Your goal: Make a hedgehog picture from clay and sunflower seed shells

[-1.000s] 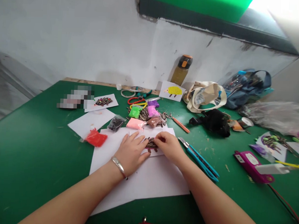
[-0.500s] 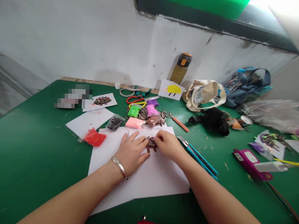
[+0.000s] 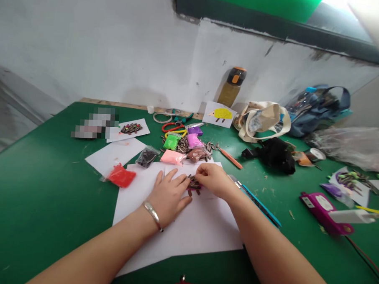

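My left hand (image 3: 166, 196) lies flat with fingers spread on the white paper (image 3: 209, 228), its fingertips touching the left side of a small cluster of striped sunflower seeds (image 3: 194, 183). Pink-purple clay shows under the seeds, with two short brown clay legs (image 3: 194, 192) below. From the right, my right hand (image 3: 215, 180) is closed in a pinch at the cluster's edge; whatever is between its fingertips is hidden. Just beyond the hands lie bags of peach clay (image 3: 172, 157), brown clay (image 3: 197, 154) and black clay (image 3: 147, 156), with loose seeds (image 3: 183, 145) among them.
A red clay bag (image 3: 122, 176) lies to the left. Right of the paper are a blue utility knife (image 3: 260, 204), an orange-handled tool (image 3: 230, 158) and a magenta glue gun-like device (image 3: 326, 213). A bottle (image 3: 232, 87) and a yellow hedgehog picture (image 3: 220, 114) stand by the wall.
The view has shifted slightly, so things appear a little farther right. Both hands stay at the seed cluster, the left flat and the right pinched, with only slight motion.
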Available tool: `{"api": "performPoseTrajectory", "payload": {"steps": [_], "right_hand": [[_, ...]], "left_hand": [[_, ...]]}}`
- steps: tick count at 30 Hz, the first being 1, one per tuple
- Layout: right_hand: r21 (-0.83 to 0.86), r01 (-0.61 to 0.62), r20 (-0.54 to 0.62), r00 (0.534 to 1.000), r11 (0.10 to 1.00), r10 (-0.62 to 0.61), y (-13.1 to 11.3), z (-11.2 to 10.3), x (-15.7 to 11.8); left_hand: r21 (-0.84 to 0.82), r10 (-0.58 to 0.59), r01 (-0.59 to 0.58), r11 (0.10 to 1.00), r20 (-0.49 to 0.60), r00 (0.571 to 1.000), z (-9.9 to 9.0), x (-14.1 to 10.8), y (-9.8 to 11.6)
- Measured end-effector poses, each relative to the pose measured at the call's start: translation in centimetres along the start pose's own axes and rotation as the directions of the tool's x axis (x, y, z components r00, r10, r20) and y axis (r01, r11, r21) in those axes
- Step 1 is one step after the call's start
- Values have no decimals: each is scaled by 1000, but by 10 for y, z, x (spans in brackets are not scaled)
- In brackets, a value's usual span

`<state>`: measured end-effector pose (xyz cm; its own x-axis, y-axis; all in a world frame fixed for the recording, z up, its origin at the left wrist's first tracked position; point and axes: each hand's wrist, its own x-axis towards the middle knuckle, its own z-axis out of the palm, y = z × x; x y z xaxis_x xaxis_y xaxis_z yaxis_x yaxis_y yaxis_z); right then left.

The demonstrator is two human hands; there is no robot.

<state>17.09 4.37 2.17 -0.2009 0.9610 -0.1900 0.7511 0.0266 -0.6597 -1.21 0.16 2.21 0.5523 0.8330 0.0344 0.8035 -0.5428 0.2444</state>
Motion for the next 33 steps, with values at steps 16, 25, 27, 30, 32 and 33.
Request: {"api": "performPoseTrajectory", "payload": {"steps": [16, 25, 27, 30, 32, 33], "right_hand": [[-52, 33, -19, 999, 998, -34, -3, 10, 0], [-100, 76, -80, 993, 992, -84, 2, -18, -12], [-160, 53, -68, 996, 986, -65, 4, -20, -16], [-232, 23, -37, 999, 972, -33, 6, -14, -23], [-244, 37, -39, 998, 969, -47, 7, -8, -26], [-241, 54, -49, 997, 969, -68, 8, -5, -27]], "left_hand": [[16, -11, 10, 1000, 16, 1000, 1, 3, 3], [24, -8, 8, 1000, -10, 1000, 4, 1, 2], [21, -3, 3, 1000, -10, 1000, 5, 0, 1], [18, -2, 2, 1000, -5, 1000, 6, 0, 1], [20, -2, 2, 1000, -1, 1000, 6, 0, 1], [22, -1, 1, 1000, 0, 1000, 6, 0, 1]]}}
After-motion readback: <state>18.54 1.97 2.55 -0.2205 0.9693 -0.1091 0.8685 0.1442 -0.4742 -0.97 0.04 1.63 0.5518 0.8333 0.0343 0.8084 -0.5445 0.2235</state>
